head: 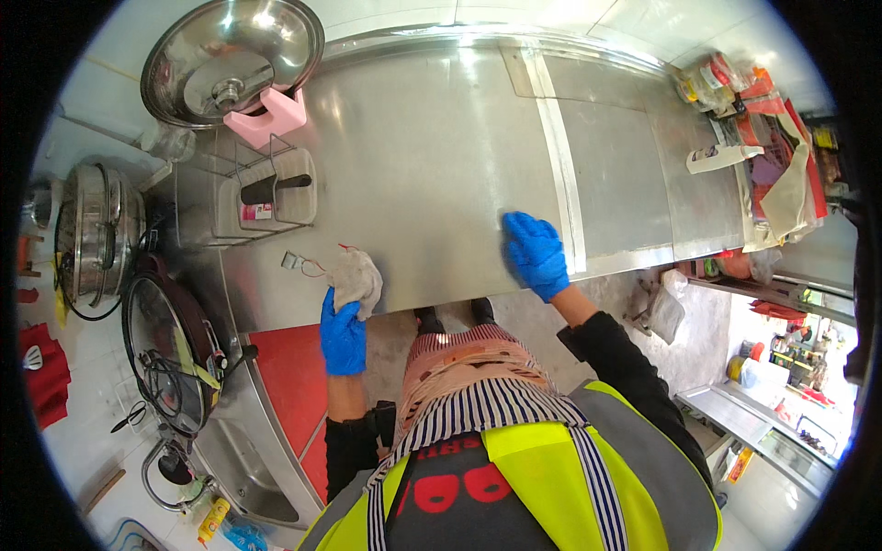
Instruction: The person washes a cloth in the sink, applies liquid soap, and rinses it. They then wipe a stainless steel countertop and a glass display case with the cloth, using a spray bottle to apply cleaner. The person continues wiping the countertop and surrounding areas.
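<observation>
My left hand (pixel 344 337), in a blue rubber glove, grips a crumpled greyish-white cloth (pixel 360 281) at the front edge of the stainless-steel counter (pixel 427 165). A thin red cord shows at the cloth's upper edge and runs left towards a small metallic piece (pixel 292 261) on the counter. My right hand (pixel 537 255), gloved in blue too, rests on the steel near the front edge, left of a pale strip (pixel 559 158). Its fingers are curled in, and nothing shows in its grasp.
At left stand a wire rack with a clear plastic container (pixel 298 196), a pink plastic holder (pixel 269 117) and a large metal lid (pixel 200 62). Nearer are a lidded pan (pixel 165 344) and a sink (pixel 251 475). Bags and a white bottle (pixel 720 158) crowd the right end.
</observation>
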`<act>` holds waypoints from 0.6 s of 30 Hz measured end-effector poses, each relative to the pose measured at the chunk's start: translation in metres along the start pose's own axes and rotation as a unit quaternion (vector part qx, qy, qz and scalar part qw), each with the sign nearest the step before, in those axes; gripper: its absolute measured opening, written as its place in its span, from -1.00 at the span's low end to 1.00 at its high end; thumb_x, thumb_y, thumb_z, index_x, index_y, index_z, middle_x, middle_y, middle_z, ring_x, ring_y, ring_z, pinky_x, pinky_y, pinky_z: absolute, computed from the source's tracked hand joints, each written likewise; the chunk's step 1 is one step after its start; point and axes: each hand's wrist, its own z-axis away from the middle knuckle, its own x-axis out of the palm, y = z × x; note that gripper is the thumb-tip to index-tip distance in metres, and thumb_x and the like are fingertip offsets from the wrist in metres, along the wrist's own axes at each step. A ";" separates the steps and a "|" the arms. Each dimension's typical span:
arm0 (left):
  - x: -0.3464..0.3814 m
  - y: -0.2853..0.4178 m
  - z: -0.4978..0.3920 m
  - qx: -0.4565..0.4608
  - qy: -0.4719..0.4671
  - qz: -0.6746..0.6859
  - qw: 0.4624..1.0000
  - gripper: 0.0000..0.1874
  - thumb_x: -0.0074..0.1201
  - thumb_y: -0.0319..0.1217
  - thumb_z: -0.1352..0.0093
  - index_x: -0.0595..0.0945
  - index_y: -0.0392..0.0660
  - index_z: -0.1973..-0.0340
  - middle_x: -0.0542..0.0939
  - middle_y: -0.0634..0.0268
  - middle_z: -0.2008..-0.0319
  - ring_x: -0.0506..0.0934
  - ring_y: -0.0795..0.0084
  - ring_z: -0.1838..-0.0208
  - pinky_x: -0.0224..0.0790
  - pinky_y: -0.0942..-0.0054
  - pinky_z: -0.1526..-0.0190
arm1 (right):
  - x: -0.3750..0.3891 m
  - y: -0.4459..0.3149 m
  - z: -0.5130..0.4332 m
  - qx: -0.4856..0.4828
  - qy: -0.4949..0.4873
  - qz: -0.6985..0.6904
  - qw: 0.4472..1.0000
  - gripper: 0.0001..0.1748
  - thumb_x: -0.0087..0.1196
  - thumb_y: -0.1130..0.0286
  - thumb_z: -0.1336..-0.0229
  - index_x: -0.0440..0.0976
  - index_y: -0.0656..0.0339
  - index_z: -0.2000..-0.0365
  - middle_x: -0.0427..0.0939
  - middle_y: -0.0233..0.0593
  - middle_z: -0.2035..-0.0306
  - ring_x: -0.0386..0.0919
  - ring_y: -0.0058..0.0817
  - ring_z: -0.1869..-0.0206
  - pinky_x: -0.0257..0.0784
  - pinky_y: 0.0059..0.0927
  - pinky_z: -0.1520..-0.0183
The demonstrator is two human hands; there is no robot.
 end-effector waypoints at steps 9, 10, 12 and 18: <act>0.038 -0.016 -0.024 0.035 0.040 -0.093 0.994 -0.45 -0.09 -0.56 -0.24 0.25 -0.31 -0.17 0.36 0.11 -0.11 0.36 0.26 -0.14 0.20 0.42 -0.14 | -0.041 0.076 0.017 0.101 0.189 0.065 0.975 -0.73 -0.05 0.50 0.00 0.46 0.18 0.22 0.50 -0.08 0.22 0.46 -0.11 0.18 0.37 -0.22 0.09; 0.038 -0.020 -0.028 0.065 0.075 -0.164 0.981 -0.47 -0.09 -0.55 -0.26 0.25 -0.32 -0.17 0.36 0.09 -0.11 0.36 0.24 -0.14 0.21 0.41 -0.13 | -0.043 0.084 0.019 0.108 0.200 0.059 0.972 -0.71 -0.04 0.51 0.01 0.44 0.17 0.19 0.49 -0.09 0.19 0.45 -0.12 0.16 0.36 -0.22 0.09; 0.041 -0.032 -0.036 0.142 0.068 -0.374 0.914 -0.47 -0.09 -0.49 -0.28 0.24 -0.32 -0.17 0.32 0.03 -0.14 0.33 0.16 -0.17 0.18 0.36 -0.15 | -0.043 0.098 0.021 0.145 0.184 0.084 0.969 -0.68 -0.04 0.51 0.01 0.43 0.18 0.16 0.48 -0.08 0.16 0.45 -0.12 0.13 0.35 -0.22 0.04; 0.068 -0.079 -0.047 0.220 -0.117 -0.790 0.560 -0.30 -0.09 -0.26 -0.30 0.05 -0.27 -0.27 -0.05 -0.07 -0.33 -0.11 -0.03 -0.38 -0.33 0.07 -0.34 | -0.032 0.120 0.029 0.121 0.160 0.146 0.969 -0.52 -0.08 0.52 0.10 0.38 0.22 0.05 0.42 -0.05 0.10 0.39 -0.09 0.11 0.31 -0.18 0.04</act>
